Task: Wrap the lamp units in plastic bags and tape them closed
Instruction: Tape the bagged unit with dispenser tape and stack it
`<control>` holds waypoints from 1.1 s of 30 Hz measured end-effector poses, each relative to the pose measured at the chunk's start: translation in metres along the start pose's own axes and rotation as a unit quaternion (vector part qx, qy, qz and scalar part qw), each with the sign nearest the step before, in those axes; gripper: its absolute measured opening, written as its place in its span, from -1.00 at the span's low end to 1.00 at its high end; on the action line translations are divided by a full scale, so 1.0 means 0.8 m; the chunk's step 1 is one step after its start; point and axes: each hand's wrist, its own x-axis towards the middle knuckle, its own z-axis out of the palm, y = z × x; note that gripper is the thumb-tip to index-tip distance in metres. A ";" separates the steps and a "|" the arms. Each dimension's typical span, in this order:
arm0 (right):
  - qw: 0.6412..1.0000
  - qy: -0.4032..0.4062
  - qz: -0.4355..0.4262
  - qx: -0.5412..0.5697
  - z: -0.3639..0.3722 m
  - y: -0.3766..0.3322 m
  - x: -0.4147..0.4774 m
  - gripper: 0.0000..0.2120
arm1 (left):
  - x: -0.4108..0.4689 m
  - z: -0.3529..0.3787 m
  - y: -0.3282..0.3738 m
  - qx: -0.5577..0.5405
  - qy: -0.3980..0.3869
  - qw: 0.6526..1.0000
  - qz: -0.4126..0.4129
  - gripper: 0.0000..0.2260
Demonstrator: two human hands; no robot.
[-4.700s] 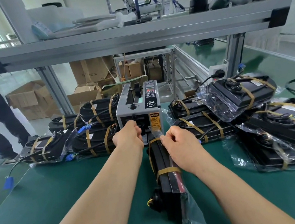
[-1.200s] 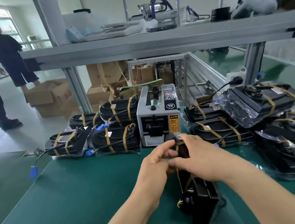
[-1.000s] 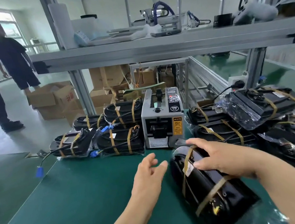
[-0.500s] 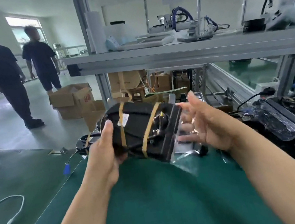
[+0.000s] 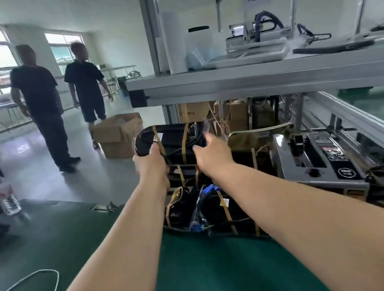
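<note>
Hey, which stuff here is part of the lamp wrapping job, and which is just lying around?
Job: bagged lamp unit in left hand, right hand at its end; stacked units below; tape dispenser.
Lying about: water bottle, white cable, cardboard box, phone.

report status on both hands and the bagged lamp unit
Left hand grips bagged lamp unit at its left end. Right hand on its right end, grip unclear. Unit above the stacked wrapped units; tape dispenser off right.
</note>
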 end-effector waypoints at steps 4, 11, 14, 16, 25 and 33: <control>0.998 -0.024 -0.030 -0.042 0.036 0.019 0.020 -0.19 | 0.042 0.010 -0.024 0.028 0.038 0.999 -0.014 -0.54; 0.981 -0.095 0.020 -0.169 0.072 0.046 0.049 -0.02 | 0.077 0.023 -0.056 0.103 0.075 0.992 -0.012 -0.49; 0.974 -0.095 0.029 -0.203 0.073 0.052 0.056 0.03 | 0.085 0.034 -0.059 0.129 0.077 0.988 -0.022 -0.46; 0.969 -0.089 0.027 -0.227 0.073 0.053 0.057 0.00 | 0.088 0.038 -0.064 0.156 0.084 0.984 -0.031 -0.44; 0.941 -0.090 0.027 -0.324 0.078 0.047 0.049 -0.24 | 0.090 0.045 -0.066 0.376 0.069 0.920 -0.083 -0.49; 0.942 -0.126 0.031 -0.310 0.056 0.037 0.046 -0.44 | 0.080 0.049 -0.054 0.486 0.038 0.868 -0.090 -0.52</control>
